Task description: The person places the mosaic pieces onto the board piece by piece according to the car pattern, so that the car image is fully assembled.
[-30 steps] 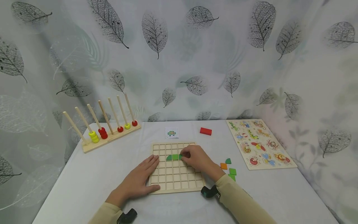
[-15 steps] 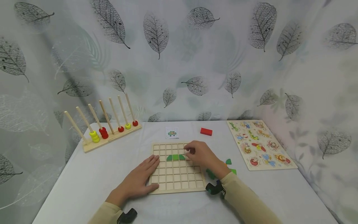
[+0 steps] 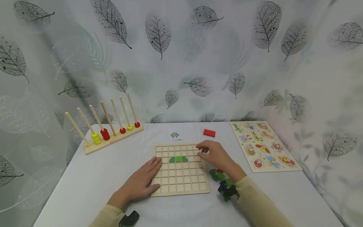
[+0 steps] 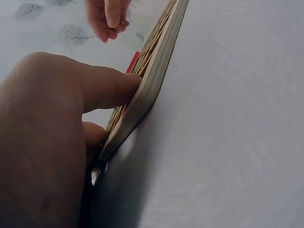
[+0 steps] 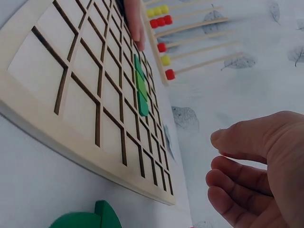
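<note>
While the left hand (image 3: 139,184) lies flat with straight fingers pressing on the near-left part of the pale wooden grid board (image 3: 180,188), the right hand (image 3: 216,156) hovers over the board's far-right corner, fingers loosely curled and holding nothing as far as I can see. The board sits mid-bench, closer to the near edge. The bit that matters: the loose flat green wooden pieces (image 3: 220,176) lie on the bench just off the board's right edge, tucked under and behind the right wrist, toward the near edge, so the right hand is way nearer to them than the left. Already sitting in the grid is a green dome-shaped strip of tiles (image 3: 178,159), long axis running left to right, between the two hands. The board looks like smooth, matte plywood with dark cut grooves (image 5: 97,124); the bench has a plain white cloth.
</note>
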`<state>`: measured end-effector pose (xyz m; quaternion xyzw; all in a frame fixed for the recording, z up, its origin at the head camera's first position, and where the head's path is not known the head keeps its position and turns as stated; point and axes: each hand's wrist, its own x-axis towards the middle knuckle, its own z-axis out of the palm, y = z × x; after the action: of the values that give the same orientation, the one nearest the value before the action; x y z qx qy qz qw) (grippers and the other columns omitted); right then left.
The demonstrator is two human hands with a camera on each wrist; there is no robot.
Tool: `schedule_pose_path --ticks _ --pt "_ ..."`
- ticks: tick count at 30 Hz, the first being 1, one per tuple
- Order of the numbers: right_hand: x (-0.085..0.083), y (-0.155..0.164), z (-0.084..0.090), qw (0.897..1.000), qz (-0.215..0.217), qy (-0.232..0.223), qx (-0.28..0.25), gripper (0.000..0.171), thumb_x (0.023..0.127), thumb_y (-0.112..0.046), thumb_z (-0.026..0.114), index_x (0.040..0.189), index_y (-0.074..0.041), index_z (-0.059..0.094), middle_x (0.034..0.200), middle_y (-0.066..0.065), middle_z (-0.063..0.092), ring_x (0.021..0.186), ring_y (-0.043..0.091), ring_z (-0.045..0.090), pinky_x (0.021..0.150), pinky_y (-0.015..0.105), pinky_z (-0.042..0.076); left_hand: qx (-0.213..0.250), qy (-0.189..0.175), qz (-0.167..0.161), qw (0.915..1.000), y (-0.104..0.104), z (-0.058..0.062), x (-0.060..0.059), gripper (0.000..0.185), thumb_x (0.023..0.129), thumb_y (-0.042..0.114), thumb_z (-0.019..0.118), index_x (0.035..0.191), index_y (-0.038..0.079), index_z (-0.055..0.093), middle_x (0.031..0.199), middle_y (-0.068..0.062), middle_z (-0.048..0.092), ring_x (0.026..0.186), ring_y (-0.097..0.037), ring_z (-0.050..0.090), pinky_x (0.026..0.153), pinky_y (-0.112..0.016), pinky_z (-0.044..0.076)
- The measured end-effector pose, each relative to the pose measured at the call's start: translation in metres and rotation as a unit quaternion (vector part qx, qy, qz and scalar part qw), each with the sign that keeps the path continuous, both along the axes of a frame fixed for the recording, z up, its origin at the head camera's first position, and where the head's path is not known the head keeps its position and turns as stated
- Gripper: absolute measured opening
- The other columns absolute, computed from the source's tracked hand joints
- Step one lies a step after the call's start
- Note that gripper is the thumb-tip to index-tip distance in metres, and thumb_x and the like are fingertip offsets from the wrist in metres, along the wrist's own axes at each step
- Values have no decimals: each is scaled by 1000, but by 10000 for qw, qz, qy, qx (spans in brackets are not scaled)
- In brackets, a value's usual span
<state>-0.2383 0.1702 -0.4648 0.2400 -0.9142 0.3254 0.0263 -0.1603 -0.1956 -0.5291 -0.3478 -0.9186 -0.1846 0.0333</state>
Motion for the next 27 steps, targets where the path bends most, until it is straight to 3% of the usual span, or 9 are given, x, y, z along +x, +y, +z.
schedule_pose_path --ticks 15,27 --pt "10 29 5 9997 -22 -98 215 31 94 -13 86 123 -7 79 112 3 76 93 14 66 86 41 62 125 -83 117 9998 1 0 1 88 100 49 64 167 -1 37 176 -10 31 164 -31 23 128 -51 30" --pt "18 43 2 9993 48 222 305 28 93 -11 87 119 -5 79 109 4 77 92 13 66 83 40 61 117 -80 124 9998 1 2 1 88 100 50 63 167 0 37 176 -11 31 163 -32 24 127 -53 32"
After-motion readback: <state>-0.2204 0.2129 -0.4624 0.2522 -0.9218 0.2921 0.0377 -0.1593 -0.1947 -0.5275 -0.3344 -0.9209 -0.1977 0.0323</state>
